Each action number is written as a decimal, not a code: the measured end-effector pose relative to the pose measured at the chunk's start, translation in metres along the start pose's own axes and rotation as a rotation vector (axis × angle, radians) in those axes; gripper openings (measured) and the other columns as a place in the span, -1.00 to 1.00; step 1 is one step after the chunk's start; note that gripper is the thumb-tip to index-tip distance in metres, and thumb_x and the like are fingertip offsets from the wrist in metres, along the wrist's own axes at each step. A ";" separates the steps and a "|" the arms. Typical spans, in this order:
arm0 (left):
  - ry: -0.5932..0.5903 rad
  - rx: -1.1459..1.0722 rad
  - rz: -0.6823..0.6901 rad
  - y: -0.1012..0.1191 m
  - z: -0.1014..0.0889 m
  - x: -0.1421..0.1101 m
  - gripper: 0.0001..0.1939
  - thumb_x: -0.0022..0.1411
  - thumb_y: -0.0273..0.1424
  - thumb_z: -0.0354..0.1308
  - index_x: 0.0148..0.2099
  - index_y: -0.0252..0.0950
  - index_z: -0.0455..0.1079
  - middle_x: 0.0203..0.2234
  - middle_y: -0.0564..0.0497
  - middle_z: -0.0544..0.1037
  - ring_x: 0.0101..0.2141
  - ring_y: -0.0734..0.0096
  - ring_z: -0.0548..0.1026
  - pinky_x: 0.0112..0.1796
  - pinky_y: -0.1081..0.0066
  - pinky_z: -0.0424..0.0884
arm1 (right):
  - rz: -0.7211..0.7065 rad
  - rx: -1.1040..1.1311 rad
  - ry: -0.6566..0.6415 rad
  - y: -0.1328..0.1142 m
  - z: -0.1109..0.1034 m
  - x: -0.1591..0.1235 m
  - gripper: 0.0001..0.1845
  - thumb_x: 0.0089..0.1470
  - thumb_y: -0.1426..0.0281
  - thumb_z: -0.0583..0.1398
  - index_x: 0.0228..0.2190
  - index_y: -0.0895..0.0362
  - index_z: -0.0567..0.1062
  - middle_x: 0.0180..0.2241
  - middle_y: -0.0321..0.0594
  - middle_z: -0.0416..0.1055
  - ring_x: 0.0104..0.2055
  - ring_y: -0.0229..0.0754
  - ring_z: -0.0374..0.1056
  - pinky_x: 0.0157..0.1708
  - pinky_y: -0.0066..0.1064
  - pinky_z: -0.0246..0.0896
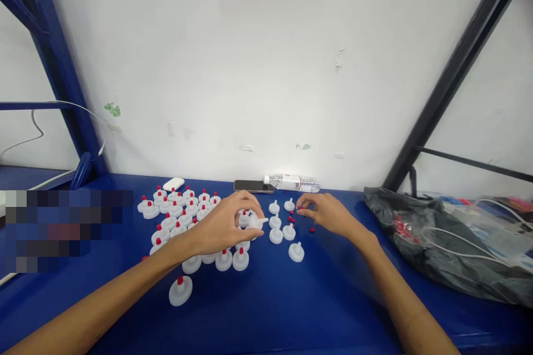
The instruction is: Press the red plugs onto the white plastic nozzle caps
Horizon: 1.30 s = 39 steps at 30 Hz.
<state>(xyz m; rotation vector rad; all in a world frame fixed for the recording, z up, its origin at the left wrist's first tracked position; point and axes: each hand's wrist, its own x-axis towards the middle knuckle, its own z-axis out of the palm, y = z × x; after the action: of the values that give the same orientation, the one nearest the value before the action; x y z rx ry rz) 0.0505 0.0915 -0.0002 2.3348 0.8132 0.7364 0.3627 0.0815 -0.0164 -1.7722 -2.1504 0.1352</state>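
My left hand (231, 223) pinches a white nozzle lid (255, 222) between thumb and fingers, tilted so its bare spout points right. Over the blue table (266, 299), my right hand (328, 214) has its fingertips closed together, with a speck of red showing at them, seemingly a small red cap. Beside those fingertips lie several loose red caps (292, 221), and one more red cap (312, 230) sits below the hand. Several bare-spouted white lids (275, 235) stand between my hands. Many red-capped white lids (180, 292) spread under and left of my left hand, partly hidden by it.
Along the wall lie a dark phone (254, 186), a clear plastic bottle (291, 182) and a white rounded object (174, 184). On the right, a grey plastic bag (441, 258) holds assorted items. Blue and black frame posts rise at both sides. A pixelated patch covers the left edge.
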 end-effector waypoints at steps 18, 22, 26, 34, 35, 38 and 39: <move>-0.109 0.254 0.134 0.003 0.004 -0.007 -0.85 0.32 -0.25 0.25 -0.11 -0.14 0.54 -0.19 0.04 0.63 -0.10 0.26 0.54 -0.10 0.36 0.44 | -0.015 -0.060 -0.003 -0.005 0.002 -0.001 -0.70 0.32 0.18 0.12 -0.17 -0.02 0.64 -0.36 -0.24 0.61 -0.32 -0.09 0.47 -0.36 -0.36 0.13; -0.073 0.356 0.182 0.002 0.000 -0.007 -0.72 0.34 -0.29 0.16 -0.44 -0.23 0.37 -0.50 0.07 0.50 -0.32 0.30 0.46 -0.11 0.26 0.36 | -0.028 -0.061 0.005 -0.009 0.002 -0.002 -0.70 0.33 0.20 0.11 -0.19 -0.02 0.64 -0.32 -0.24 0.62 -0.32 -0.10 0.47 -0.35 -0.36 0.13; -0.079 0.450 0.243 0.004 0.003 -0.010 -0.62 0.29 -0.35 0.18 -0.56 -0.25 0.21 -0.61 0.09 0.37 -0.44 0.36 0.36 -0.06 0.18 0.28 | -0.036 -0.058 0.015 -0.012 0.000 -0.003 -0.70 0.34 0.22 0.09 -0.19 -0.01 0.62 -0.32 -0.25 0.63 -0.32 -0.12 0.47 -0.35 -0.36 0.12; -0.082 0.542 0.318 0.008 0.008 -0.012 -0.68 0.28 -0.43 0.13 -0.54 -0.24 0.26 -0.59 0.07 0.41 -0.47 0.37 0.34 -0.12 0.21 0.27 | -0.058 -0.059 0.030 -0.013 0.000 -0.001 -0.69 0.34 0.23 0.08 -0.16 0.01 0.61 -0.28 -0.25 0.63 -0.33 -0.12 0.48 -0.32 -0.35 0.13; -0.084 0.550 0.324 0.008 0.008 -0.012 -0.68 0.27 -0.42 0.14 -0.54 -0.24 0.26 -0.60 0.06 0.42 -0.47 0.37 0.34 -0.13 0.21 0.27 | -0.063 -0.058 0.032 -0.013 0.000 -0.001 -0.69 0.34 0.24 0.08 -0.16 0.01 0.61 -0.29 -0.25 0.63 -0.33 -0.12 0.48 -0.32 -0.35 0.13; -0.089 0.573 0.332 0.010 0.008 -0.012 -0.69 0.25 -0.40 0.18 -0.54 -0.24 0.25 -0.60 0.06 0.42 -0.48 0.35 0.35 -0.15 0.21 0.27 | -0.074 -0.053 0.034 -0.013 0.001 -0.001 -0.68 0.35 0.23 0.07 -0.16 0.01 0.61 -0.30 -0.24 0.63 -0.34 -0.11 0.47 -0.33 -0.35 0.13; -0.090 0.581 0.331 0.010 0.009 -0.012 -0.68 0.24 -0.41 0.19 -0.55 -0.24 0.25 -0.60 0.06 0.42 -0.47 0.35 0.36 -0.16 0.21 0.27 | -0.073 -0.054 0.031 -0.014 0.001 -0.001 -0.68 0.35 0.22 0.07 -0.16 0.01 0.61 -0.32 -0.25 0.62 -0.35 -0.11 0.46 -0.34 -0.36 0.12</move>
<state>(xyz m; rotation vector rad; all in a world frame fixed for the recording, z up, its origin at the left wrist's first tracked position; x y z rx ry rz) 0.0517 0.0738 -0.0035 3.0525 0.6692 0.5696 0.3498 0.0775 -0.0139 -1.7102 -2.2130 0.0319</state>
